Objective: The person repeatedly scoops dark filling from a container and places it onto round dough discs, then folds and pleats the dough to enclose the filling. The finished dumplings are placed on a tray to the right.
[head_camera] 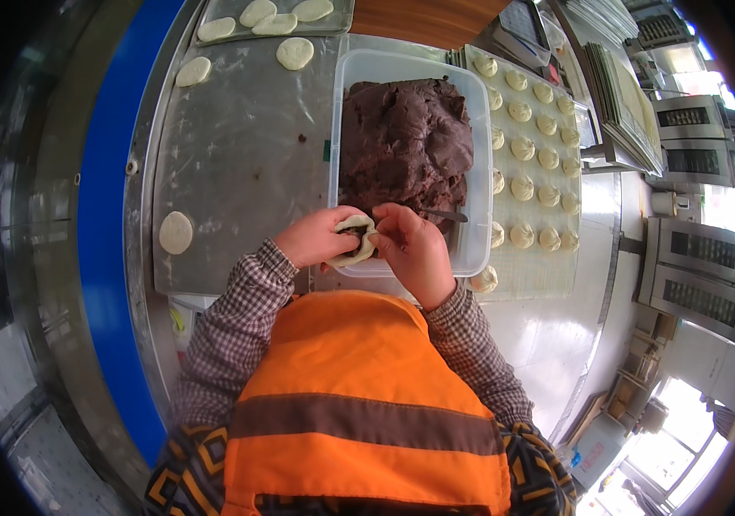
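My left hand (320, 238) cups a dough wrapper (349, 260) whose rim stands up around dark filling, with the thumb inside the opening. My right hand (414, 248) pinches the right side of the same rim between thumb and fingers. Both hands are over the near edge of a clear plastic tub (482, 193). A big mound of dark brown paste (406, 138) fills most of that tub. On the paste, just past my right fingers, lies a dark flat spatula (448, 215), its other end hidden behind the hand.
Flat dough rounds (176, 233) lie on the metal worktop (238, 155) to the left, and several more on a metal tray (335, 29) at the back. Rows of pleated buns (522, 149) cover a mesh-lined tray (535, 274) at the right. Stacked trays (622, 106) stand farther right.
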`<action>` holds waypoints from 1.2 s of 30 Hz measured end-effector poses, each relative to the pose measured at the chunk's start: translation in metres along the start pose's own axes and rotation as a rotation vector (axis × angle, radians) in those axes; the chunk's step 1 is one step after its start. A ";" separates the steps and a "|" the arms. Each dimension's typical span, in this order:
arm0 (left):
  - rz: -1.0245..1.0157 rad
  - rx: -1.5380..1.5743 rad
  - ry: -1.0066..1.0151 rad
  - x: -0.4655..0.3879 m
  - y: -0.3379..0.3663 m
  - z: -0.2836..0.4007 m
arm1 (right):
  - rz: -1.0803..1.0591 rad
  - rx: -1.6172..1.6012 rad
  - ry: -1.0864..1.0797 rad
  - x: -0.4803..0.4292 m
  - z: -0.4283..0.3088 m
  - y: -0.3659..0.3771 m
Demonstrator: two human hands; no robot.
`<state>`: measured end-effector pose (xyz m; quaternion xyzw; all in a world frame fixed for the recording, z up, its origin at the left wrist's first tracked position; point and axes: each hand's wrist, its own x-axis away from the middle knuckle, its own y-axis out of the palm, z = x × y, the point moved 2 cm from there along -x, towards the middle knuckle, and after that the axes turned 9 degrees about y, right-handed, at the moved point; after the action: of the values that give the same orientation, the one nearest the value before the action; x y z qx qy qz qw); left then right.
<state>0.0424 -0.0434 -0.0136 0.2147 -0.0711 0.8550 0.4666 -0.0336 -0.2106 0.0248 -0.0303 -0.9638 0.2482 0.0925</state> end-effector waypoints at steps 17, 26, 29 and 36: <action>0.012 -0.108 0.162 -0.007 0.000 -0.008 | 0.074 0.154 -0.216 -0.002 -0.005 0.004; 0.146 0.345 0.088 -0.001 -0.003 -0.012 | -0.021 -0.259 0.233 -0.002 0.012 0.009; 0.235 0.314 0.204 -0.001 0.001 -0.012 | -0.043 -0.608 0.317 -0.004 0.014 0.009; 0.198 0.023 0.142 0.000 0.007 -0.001 | 0.028 -0.074 -0.007 -0.006 0.004 0.009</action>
<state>0.0368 -0.0470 -0.0141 0.1511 -0.0491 0.9107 0.3814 -0.0286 -0.2047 0.0164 -0.0461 -0.9721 0.2137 0.0845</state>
